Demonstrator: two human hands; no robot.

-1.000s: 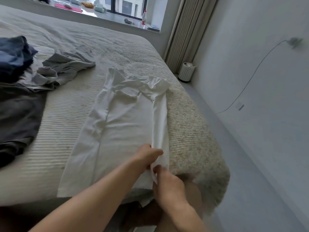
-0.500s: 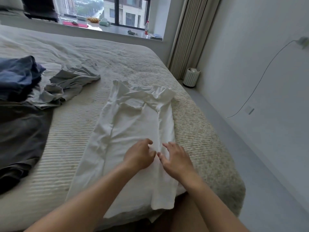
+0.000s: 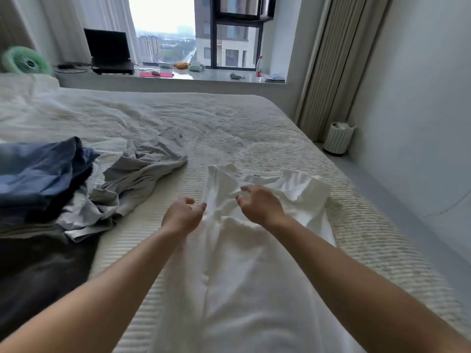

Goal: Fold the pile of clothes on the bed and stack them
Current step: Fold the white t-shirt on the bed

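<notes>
Both hands, the left hand (image 3: 183,214) and the right hand (image 3: 260,205), hover with loosely curled fingers, their grip released, over the collar end of the white shirt (image 3: 237,271) lying lengthwise on the bed (image 3: 229,128), beside a grey garment (image 3: 142,174).

The white shirt (image 3: 254,250) bears a small dark neck label, too blurred to read.
</notes>
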